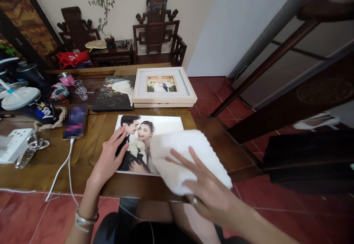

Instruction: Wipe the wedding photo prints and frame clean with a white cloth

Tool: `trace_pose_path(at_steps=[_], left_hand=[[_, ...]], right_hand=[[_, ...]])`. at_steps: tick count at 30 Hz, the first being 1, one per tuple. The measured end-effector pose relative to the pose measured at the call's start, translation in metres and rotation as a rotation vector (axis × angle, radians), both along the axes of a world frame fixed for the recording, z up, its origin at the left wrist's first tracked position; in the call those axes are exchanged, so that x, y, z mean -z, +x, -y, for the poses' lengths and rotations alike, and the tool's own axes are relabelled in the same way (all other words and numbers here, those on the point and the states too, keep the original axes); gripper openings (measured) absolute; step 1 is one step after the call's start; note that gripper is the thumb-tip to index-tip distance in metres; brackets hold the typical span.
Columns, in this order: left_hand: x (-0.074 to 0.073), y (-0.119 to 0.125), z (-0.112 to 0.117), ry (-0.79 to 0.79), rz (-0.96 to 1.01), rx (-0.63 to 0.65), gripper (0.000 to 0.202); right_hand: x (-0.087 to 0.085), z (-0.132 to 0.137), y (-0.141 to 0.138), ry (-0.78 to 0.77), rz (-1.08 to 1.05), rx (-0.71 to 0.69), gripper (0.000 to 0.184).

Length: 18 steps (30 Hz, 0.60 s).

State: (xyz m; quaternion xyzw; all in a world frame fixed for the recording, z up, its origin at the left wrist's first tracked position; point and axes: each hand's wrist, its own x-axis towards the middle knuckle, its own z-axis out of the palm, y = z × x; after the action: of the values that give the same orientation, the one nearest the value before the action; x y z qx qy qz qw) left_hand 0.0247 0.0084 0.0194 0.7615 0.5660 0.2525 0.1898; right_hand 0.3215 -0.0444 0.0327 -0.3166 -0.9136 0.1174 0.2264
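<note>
A photo panel (134,155) showing a couple lies flat near the front edge of the wooden table. My left hand (110,157) rests on its left side, fingers stretched out over the picture. On the right part of the panel is a white fluffy cloth (204,148), which hides that part and reaches past the panel's right edge. My right hand (200,181) has the cloth, its fingers spread on top and the thumb against the near edge.
Behind the panel lie a white-framed picture (190,89) and a dark photo panel (110,92). To the left are a phone (75,122) with a white cable (69,162), a power strip (16,144), a clear hair claw (30,150) and a lidded cup (41,107). A wooden chair (254,114) stands right.
</note>
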Motion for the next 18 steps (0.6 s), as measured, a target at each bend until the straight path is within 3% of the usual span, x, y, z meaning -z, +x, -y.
trace_pose_path(at_steps=[3, 6, 15, 18], left_hand=[[-0.001, 0.000, -0.001, 0.002, -0.013, 0.003, 0.047], [0.000, 0.000, -0.001, 0.042, 0.020, 0.012, 0.046], [0.002, 0.001, 0.002, 0.030, 0.038, 0.002, 0.047], [0.003, 0.001, 0.002, 0.037, 0.025, -0.009, 0.048]], right_hand=[[-0.006, 0.023, 0.002, 0.012, 0.004, -0.062, 0.020], [-0.006, 0.014, 0.005, -0.003, -0.014, -0.064, 0.021], [-0.002, -0.103, -0.007, -0.066, 0.044, 0.144, 0.018], [0.001, -0.121, -0.012, -0.038, 0.030, 0.181, 0.018]])
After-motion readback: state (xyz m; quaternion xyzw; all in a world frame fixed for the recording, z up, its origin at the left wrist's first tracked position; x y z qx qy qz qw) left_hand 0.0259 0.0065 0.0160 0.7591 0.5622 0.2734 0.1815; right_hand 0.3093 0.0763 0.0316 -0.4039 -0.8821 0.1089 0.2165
